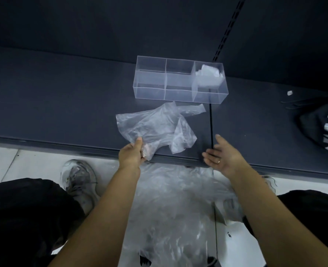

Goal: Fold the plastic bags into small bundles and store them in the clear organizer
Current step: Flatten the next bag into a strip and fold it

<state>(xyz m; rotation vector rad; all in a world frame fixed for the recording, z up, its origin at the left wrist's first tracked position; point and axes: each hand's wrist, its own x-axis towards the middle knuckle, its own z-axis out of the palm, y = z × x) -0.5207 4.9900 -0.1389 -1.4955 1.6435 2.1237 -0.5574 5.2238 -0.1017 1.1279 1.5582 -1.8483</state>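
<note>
A crumpled clear plastic bag (155,128) lies spread on the dark shelf (63,105), just in front of the clear organizer (178,81). My left hand (131,155) pinches the bag's near corner at the shelf's front edge. My right hand (221,155) hovers open, palm up, to the right of the bag and touches nothing. The organizer has three compartments; the right one holds a folded plastic bundle (208,74), the other two look empty.
A heap of more clear plastic bags (174,205) lies on the white floor between my knees. My grey shoe (78,180) is at the left. A black and striped bag (325,128) sits at the shelf's right end. A black seam (211,124) crosses the shelf.
</note>
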